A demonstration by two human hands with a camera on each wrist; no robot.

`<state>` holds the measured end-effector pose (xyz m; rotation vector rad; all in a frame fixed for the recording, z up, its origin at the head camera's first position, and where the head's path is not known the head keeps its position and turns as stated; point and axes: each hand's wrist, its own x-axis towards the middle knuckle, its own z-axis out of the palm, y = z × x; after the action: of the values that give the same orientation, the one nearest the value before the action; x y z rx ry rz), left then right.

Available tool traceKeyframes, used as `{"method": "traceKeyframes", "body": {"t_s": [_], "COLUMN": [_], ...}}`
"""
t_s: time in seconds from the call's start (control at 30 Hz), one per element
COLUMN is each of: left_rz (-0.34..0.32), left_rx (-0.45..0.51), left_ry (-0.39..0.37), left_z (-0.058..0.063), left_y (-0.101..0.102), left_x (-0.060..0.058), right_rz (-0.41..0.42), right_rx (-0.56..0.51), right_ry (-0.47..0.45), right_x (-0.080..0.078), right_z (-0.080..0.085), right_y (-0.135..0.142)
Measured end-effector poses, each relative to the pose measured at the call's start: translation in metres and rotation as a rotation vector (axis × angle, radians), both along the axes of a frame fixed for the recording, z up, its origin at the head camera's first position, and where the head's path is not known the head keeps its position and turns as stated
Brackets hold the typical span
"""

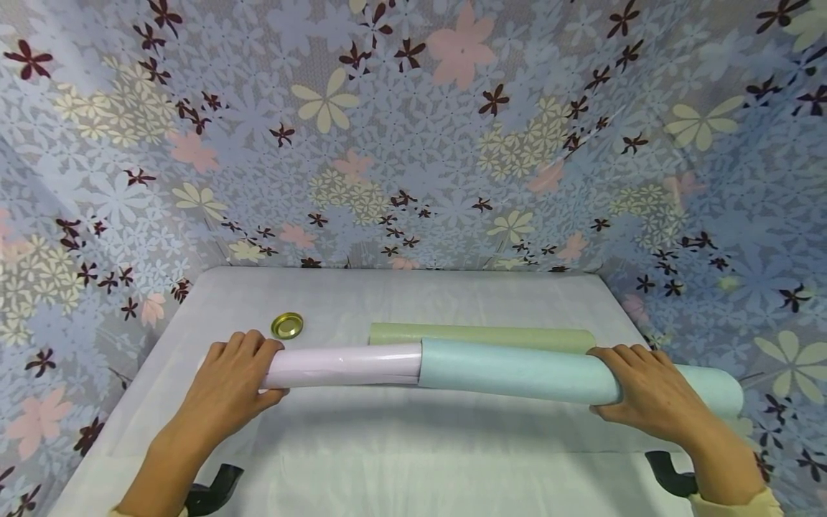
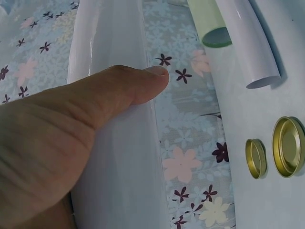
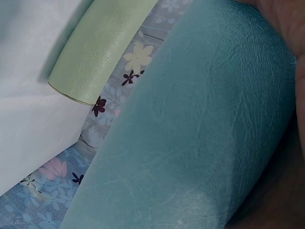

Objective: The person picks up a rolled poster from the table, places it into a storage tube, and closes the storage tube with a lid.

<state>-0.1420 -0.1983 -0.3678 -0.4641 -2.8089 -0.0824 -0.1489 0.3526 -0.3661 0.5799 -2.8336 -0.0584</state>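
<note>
Both hands hold a long roll over the table. Its left part is a glossy pale lilac roll, and its right part is a thicker light blue roll whose edge overlaps the lilac. My left hand grips the lilac end. In the left wrist view its thumb lies across the glossy surface. Toward the right end, my right hand grips the blue roll, with its thumb below. The right wrist view shows the blue roll's creased, leathery texture close up.
A light green roll lies behind the held one. Beside it in the left wrist view is another pale roll. Two gold lids, a larger one and a smaller one, sit on the white-covered table. Flowered cloth surrounds it.
</note>
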Motion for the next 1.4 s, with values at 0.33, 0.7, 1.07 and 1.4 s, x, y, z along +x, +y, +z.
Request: {"method": "traceKeyframes", "body": {"t_s": [0.33, 0.7, 1.07, 1.4], "left_rz": [-0.011, -0.039, -0.041, -0.056], "left_rx": [-0.002, 0.008, 0.012, 0.016], "left_ry": [0.005, 0.007, 0.01, 0.056], "left_z": [0.0, -0.002, -0.005, -0.008], "left_y": [0.005, 0.013, 0.023, 0.031], "left_x": [-0.001, -0.006, -0.01, -0.012], "right_rz": [-0.014, 0.008, 0.018, 0.031], "right_rx": [0.019, 0.026, 0.024, 0.018], "right_ry": [-0.03, -0.039, -0.037, -0.034], "right_x": [-0.002, -0.007, -0.009, -0.011], "right_z": [0.003, 0.002, 0.002, -0.001], "right_y": [-0.004, -0.011, -0.021, -0.027]}}
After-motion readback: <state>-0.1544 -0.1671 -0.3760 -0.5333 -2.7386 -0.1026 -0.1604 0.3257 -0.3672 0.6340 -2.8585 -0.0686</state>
